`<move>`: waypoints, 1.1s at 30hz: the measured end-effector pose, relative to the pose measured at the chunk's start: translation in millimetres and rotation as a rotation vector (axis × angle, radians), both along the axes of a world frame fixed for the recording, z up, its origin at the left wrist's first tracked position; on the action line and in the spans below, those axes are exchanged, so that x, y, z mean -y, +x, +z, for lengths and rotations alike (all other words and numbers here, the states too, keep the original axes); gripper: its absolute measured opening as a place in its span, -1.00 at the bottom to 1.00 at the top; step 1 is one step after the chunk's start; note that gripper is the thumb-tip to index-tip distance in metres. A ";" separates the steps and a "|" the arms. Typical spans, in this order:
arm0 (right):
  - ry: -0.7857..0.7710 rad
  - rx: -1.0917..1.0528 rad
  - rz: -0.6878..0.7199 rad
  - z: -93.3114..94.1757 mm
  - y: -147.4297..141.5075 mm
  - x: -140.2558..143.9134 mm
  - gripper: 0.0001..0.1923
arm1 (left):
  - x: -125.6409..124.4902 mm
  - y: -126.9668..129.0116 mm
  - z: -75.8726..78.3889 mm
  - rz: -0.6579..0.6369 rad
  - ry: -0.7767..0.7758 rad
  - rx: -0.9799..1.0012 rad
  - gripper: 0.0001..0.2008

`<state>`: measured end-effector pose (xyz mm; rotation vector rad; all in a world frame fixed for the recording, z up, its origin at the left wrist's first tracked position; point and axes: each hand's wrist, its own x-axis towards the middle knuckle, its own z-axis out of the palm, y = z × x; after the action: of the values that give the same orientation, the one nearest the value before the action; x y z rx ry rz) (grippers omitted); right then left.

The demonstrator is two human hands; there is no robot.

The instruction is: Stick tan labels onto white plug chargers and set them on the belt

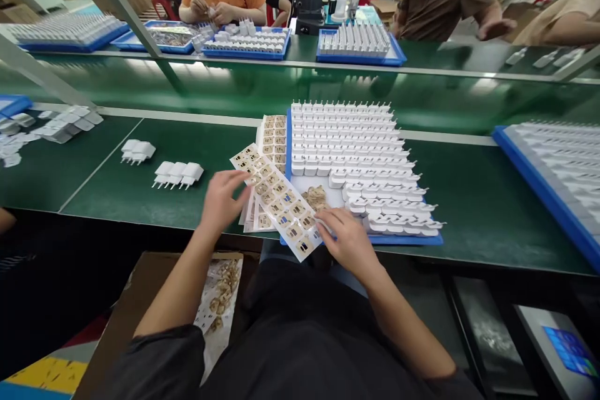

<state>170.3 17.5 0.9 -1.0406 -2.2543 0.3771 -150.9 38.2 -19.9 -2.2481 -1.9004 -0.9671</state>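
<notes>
A long sheet of stickers (274, 192) lies slantwise between my hands, with rows of tan labels on a white backing. My left hand (221, 200) grips its left edge near the upper end. With closed fingers, my right hand (349, 240) has the lower right end. Beneath it, a stack of similar sheets (274, 134) rests against a blue tray (289, 144). Rows of white plug adapters (344, 144), prongs up, fill most of that tray. A small heap of tan scraps (315, 197) sits in the tray's near left part, beside my right fingers.
White plugs (178, 174) lie in two small groups on the green table (107, 190) at left. Another plug-filled tray (539, 162) stands at right. Below the edge is a cardboard box (135, 300) with used sheets. Across a green divider (210, 84), people work beside more trays.
</notes>
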 end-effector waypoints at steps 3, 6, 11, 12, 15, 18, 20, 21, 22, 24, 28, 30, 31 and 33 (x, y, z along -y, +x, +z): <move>-0.082 -0.002 0.065 -8.1 -7.3 8.5 -0.87 | 18.9 50.9 9.9 -0.385 -0.069 -0.020 -0.77; -0.103 0.023 0.080 -15.4 -7.4 15.3 -0.85 | 32.7 75.9 8.9 -0.549 -0.154 -0.026 -0.76; -0.101 -0.030 0.071 -22.8 -7.1 19.1 -0.92 | 35.8 79.4 -5.2 -0.548 -0.207 0.013 -0.77; -0.106 -0.047 0.069 -23.1 -7.8 19.0 -0.93 | 35.1 79.1 -7.3 -0.544 -0.211 0.025 -0.77; -0.145 -0.122 0.090 -20.2 -6.6 18.3 -0.95 | 33.8 78.8 -11.0 -0.535 -0.218 0.066 -0.77; -0.251 -0.330 0.149 -12.9 6.4 18.7 -0.95 | 34.4 78.4 -10.6 -0.538 -0.217 0.081 -0.77; -0.317 -0.479 0.151 -7.5 21.0 20.7 -0.94 | 33.2 80.2 -6.1 -0.540 -0.209 0.074 -0.78; -0.333 -0.527 0.144 -5.1 28.7 22.2 -0.92 | 31.2 83.1 -2.3 -0.538 -0.196 0.069 -0.78; -0.337 -0.556 0.136 -3.0 36.0 24.0 -0.90 | 27.8 88.0 2.5 -0.533 -0.176 0.064 -0.78; -0.332 -0.574 0.126 0.0 47.8 28.0 -0.87 | 16.9 105.2 13.8 -0.520 -0.124 0.051 -0.74; -0.296 -0.584 0.062 2.6 57.8 34.7 -0.84 | -13.2 163.4 30.1 -0.499 -0.054 -0.086 -0.51; -0.282 -0.581 0.031 2.2 59.3 37.3 -0.84 | -25.0 192.3 30.8 -0.525 -0.045 -0.199 -0.49; -0.278 -0.577 0.019 1.5 60.1 38.6 -0.84 | -28.9 203.5 29.9 -0.544 -0.044 -0.241 -0.55; -0.280 -0.569 -0.001 -1.2 62.5 40.9 -0.85 | -32.7 216.2 28.0 -0.577 -0.051 -0.259 -0.73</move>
<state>232.8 -23.4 -0.3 -0.9212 -1.7187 0.8865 65.2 70.9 8.1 -2.8535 -1.2059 -0.6151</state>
